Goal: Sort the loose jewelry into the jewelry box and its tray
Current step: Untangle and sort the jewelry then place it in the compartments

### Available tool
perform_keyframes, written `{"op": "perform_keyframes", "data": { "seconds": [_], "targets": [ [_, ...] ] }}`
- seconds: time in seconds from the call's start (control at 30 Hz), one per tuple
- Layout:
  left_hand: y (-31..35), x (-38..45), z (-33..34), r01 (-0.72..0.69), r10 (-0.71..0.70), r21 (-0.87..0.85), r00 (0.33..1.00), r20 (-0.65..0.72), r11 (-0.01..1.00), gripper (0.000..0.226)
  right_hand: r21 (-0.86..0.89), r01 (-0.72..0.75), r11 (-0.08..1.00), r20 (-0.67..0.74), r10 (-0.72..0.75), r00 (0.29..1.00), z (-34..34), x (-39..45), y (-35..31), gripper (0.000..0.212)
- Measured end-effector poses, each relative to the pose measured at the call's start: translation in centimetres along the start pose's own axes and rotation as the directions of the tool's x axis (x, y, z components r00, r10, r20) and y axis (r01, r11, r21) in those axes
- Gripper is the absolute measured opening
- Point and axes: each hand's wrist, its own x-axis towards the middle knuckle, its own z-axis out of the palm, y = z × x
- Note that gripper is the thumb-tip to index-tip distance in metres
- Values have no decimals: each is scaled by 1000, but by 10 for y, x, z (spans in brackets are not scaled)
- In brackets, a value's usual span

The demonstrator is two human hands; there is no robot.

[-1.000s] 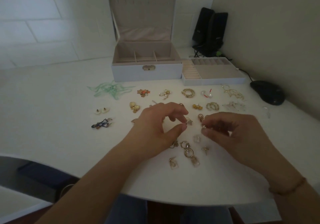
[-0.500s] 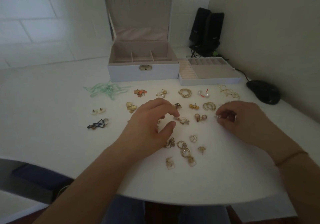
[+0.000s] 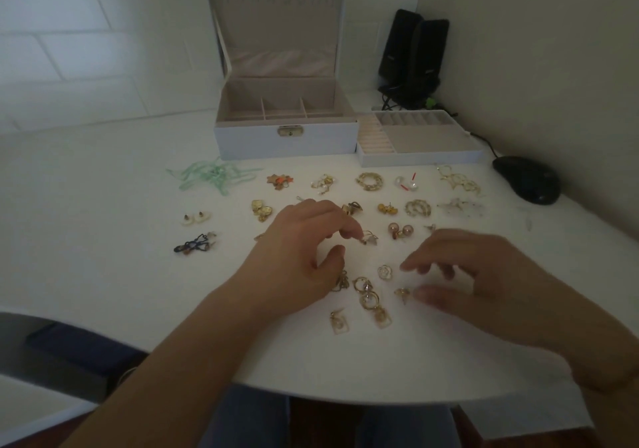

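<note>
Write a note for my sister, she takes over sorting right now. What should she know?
Left hand: fingers curled by a small gold earring; grip unclear.
Right hand: blurred, hovering over the white flower-shaped earring; seems empty.
White jewelry box, lid up, and the white tray beside it look empty.
Done: nothing sorted.
Left: every piece on the white table.

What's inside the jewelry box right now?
The open jewelry box shows beige dividers and compartments with no jewelry visible in them. Its front wall hides the near part of the floor, so pieces there can't be ruled out. The tray beside it also looks unfilled.
</note>
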Motion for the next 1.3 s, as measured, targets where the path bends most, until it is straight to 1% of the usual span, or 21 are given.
{"op": "perform_keyframes", "data": {
  "seconds": [0.03,0.07,0.13,0.17,0.2,0.23,0.3,0.33,0.4,0.47,0.53,0.57,0.63,0.7,0.77,0.87,1.0,1.17,1.3],
  "targets": [
    [0,0,0,16,-16,1,999,-37,1000,30,2,12,1000,51,-12,999,6,-1,-3,30],
    [-1,1,-1,41,-41,-2,995,-89,999,32,-19,23,1000,68,-22,997,12,-1,-4,33],
    [-3,0,-4,110,-111,-18,974,-199,994,36,-76,50,996,38,-47,998,21,-1,-3,35],
    [-5,0,-5,145,-146,-22,962,-229,989,38,-87,55,995,19,-53,998,24,0,-2,35],
    [-6,0,-6,165,-164,-16,961,-224,986,39,-87,59,994,-1,-59,998,26,0,-2,34],
    [-7,-1,-7,158,-155,1,971,-182,987,40,-84,72,994,-31,-75,997,27,1,-1,33],
    [-7,-3,-7,76,-75,27,996,-38,997,43,-51,97,994,-116,-102,988,27,1,-2,29],
    [-7,-4,-7,39,-40,25,999,20,999,45,-22,96,995,-160,-99,982,25,2,-3,29],
    [-8,-4,-12,42,-42,1,998,55,999,43,22,99,995,-217,-92,972,21,4,-6,31],
    [-9,-5,-21,103,-101,-25,994,50,994,37,26,122,992,-223,-113,968,19,7,-9,27],
    [-9,-7,-28,142,-140,-20,986,93,990,29,27,135,990,-223,-126,967,19,9,-11,14],
    [-8,-9,-30,136,-135,0,982,134,991,25,34,138,990,-227,-127,966,19,9,-9,8],
    [-6,-11,-32,82,-92,56,974,207,995,23,33,134,990,-230,-123,966,18,10,-9,16],
    [-7,-12,-30,26,-50,95,966,255,995,25,32,126,992,-216,-116,969,19,11,-8,13],
    [-8,-11,-29,15,-45,113,961,271,994,25,40,118,992,-202,-108,973,21,10,-7,13],
    [-10,-10,-28,54,-78,108,970,232,993,21,-12,101,995,-210,-101,972,24,9,-3,15],
    [-13,-10,-26,74,-101,132,972,211,988,22,6,60,998,-219,-57,974,23,12,2,23],
    [-13,-11,-25,39,-74,151,970,231,988,26,-53,75,996,-170,-83,982,33,16,2,27],
    [-14,-10,-24,11,-49,159,970,237,987,24,-157,109,982,-170,-135,976,38,15,-3,18]
  ]
}}
